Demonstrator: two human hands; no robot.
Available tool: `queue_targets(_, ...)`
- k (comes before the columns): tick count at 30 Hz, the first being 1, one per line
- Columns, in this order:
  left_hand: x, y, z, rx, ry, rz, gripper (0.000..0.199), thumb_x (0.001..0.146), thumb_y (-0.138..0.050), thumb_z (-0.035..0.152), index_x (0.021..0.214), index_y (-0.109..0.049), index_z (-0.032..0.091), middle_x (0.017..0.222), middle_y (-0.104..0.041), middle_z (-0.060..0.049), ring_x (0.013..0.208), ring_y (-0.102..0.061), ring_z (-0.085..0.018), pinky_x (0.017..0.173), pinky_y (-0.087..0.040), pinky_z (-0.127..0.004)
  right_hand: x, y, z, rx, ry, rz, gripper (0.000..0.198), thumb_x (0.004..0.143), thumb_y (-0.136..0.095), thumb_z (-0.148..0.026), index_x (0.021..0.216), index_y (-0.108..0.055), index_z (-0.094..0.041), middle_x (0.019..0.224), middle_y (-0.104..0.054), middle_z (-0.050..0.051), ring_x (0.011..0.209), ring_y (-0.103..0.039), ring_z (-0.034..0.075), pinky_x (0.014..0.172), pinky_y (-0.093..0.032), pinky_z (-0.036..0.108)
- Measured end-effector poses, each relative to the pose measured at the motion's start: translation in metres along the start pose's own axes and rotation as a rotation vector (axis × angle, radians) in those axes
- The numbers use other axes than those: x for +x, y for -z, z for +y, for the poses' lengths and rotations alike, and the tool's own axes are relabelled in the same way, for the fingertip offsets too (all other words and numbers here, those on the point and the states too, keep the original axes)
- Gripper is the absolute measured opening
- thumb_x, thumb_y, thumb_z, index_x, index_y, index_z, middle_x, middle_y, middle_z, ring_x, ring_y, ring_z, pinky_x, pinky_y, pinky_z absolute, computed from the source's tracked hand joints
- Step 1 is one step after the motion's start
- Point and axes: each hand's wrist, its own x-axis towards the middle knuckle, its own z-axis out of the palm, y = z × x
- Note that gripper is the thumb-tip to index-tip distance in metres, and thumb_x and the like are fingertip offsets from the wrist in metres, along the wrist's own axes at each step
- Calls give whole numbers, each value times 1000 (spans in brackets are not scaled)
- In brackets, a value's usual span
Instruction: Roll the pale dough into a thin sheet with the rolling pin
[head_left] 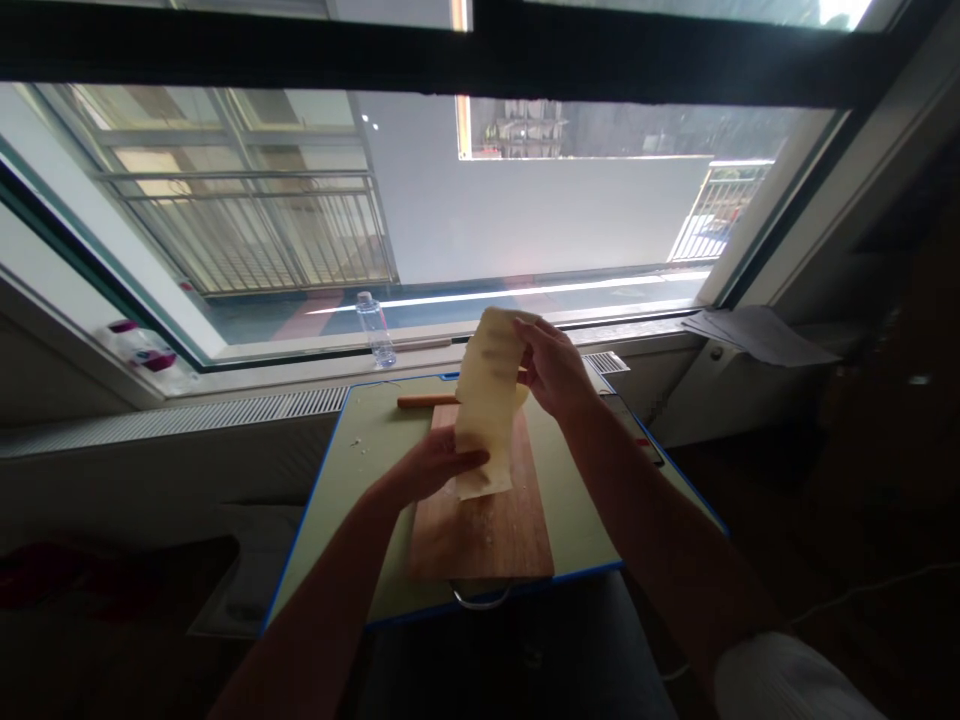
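A long, thin sheet of pale yellow dough (pixel 487 385) is held up above a wooden cutting board (pixel 480 545). My left hand (pixel 435 465) grips its lower part, the thumb in front and the fingers behind. Near the top right edge, my right hand (pixel 551 365) pinches the sheet between thumb and fingers. Light shines through the dough, and finger shadows show on it. Behind it lies a wooden rolling pin (pixel 426 401), partly hidden by the sheet. Small crumbs are scattered on the board, which has a metal handle (pixel 480 600) at its near end.
The board rests on a light green table (pixel 330 540) with a blue edge. A clear bottle (pixel 375 330) stands on the windowsill, another bottle (pixel 146 350) to the left. Papers (pixel 757 335) lie at right. A dark flat object (pixel 637 430) sits at the table's right edge.
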Motion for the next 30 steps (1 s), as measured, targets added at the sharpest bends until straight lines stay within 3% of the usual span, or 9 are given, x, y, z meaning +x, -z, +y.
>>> queue_targets(2,-14,0,0,86,36,-96,33,75,-91,48,83,-82,18,85,-77,-6,79,-67,-20,78,-54,-33,0,-3,-4,-18,27,3,38,85,-75,-47,116,-68,-27,102,-75,3,92,-73,22,66,-60,31)
queue_targets(4,-31,-5,-2,104,50,-96,31,78,-89,49,80,-82,18,83,-77,-7,79,-67,-21,79,-54,-33,0,-6,-4,-1,29,6,37,83,-76,-44,115,-68,-26,99,-75,3,87,-73,21,61,-58,29)
queue_targets(9,-62,-25,0,-123,47,55,43,75,-91,52,99,-82,18,95,-79,-9,85,-71,-23,79,-59,-35,-3,-10,1,54,13,-14,37,79,-80,-36,113,-70,-26,94,-75,1,79,-71,18,59,-58,28)
queue_targets(13,-58,-26,-12,-111,141,179,54,72,-89,58,106,-75,17,87,-74,-5,72,-68,-19,62,-53,-29,-1,-9,13,35,-21,-18,34,79,-77,-31,112,-71,-28,99,-76,1,84,-74,21,63,-62,33)
queue_targets(15,-51,-23,-25,-54,151,280,50,73,-85,54,104,-74,16,86,-74,-5,72,-67,-19,63,-52,-29,2,-10,22,19,-83,-1,31,78,-75,-27,109,-70,-26,97,-76,1,83,-74,21,63,-62,33)
queue_targets(20,-43,-18,-49,526,115,501,13,86,-69,32,85,-71,20,88,-74,-7,87,-67,-23,82,-52,-37,-11,-19,35,104,-151,-15,29,76,-77,-25,104,-68,-25,94,-76,2,86,-74,22,66,-63,34)
queue_targets(23,-43,-16,-53,835,97,607,8,88,-67,26,92,-73,23,102,-75,-8,107,-67,-28,98,-50,-42,-43,-19,43,244,-155,-134,40,75,-81,-30,112,-70,-25,100,-78,3,91,-75,25,71,-65,38)
queue_targets(27,-39,-11,-53,644,72,630,57,77,-80,26,132,-68,24,131,-73,-11,124,-65,-30,107,-50,-43,-84,-9,69,292,-264,-101,52,68,-87,-30,116,-68,-27,97,-76,0,88,-74,23,70,-64,35)
queue_targets(30,-39,-8,-48,347,51,374,77,64,-88,30,137,-67,18,125,-76,-13,119,-70,-33,104,-55,-45,-96,-1,87,297,-308,-84,55,67,-89,-31,117,-67,-28,99,-76,-1,88,-73,22,71,-63,34)
